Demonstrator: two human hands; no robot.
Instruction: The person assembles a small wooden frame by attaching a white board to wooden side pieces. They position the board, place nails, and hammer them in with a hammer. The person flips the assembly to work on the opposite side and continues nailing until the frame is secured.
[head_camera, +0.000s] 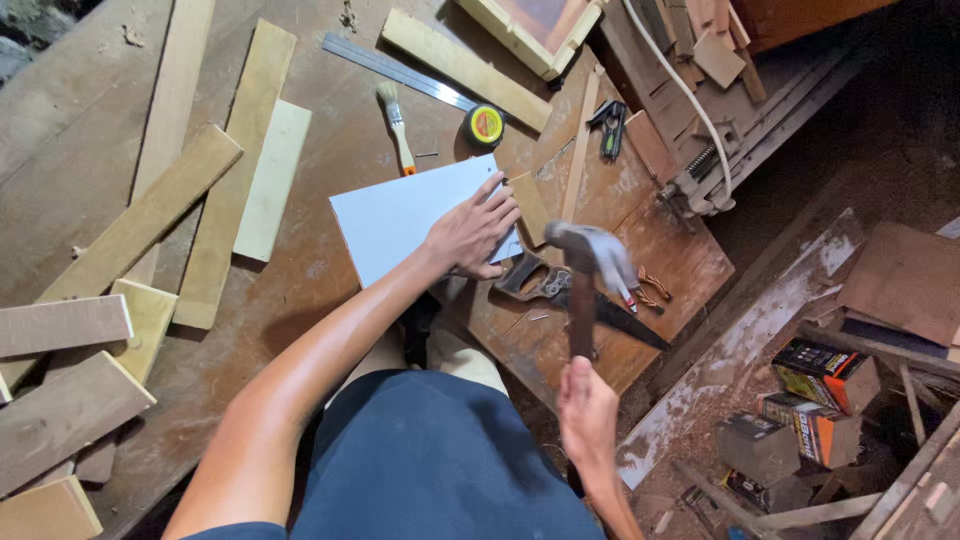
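Observation:
My left hand (474, 232) lies flat on a white rectangular board (400, 212) at the middle of the wooden workbench (330, 100), fingers spread along the board's right edge. My right hand (588, 412) grips the wooden handle of a claw hammer (588, 262), whose metal head is raised just right of my left hand. A small wood block (529, 206) lies beside my left fingertips. Under the hammer lies a hand saw (565, 293) with a dark blade.
Several wood planks (150, 215) lie across the bench's left side. A paintbrush (397, 125), a steel ruler (400, 70), a yellow tape measure (486, 125) and a framed panel (530, 30) sit at the back. Cardboard boxes (825, 372) stand on the floor to the right.

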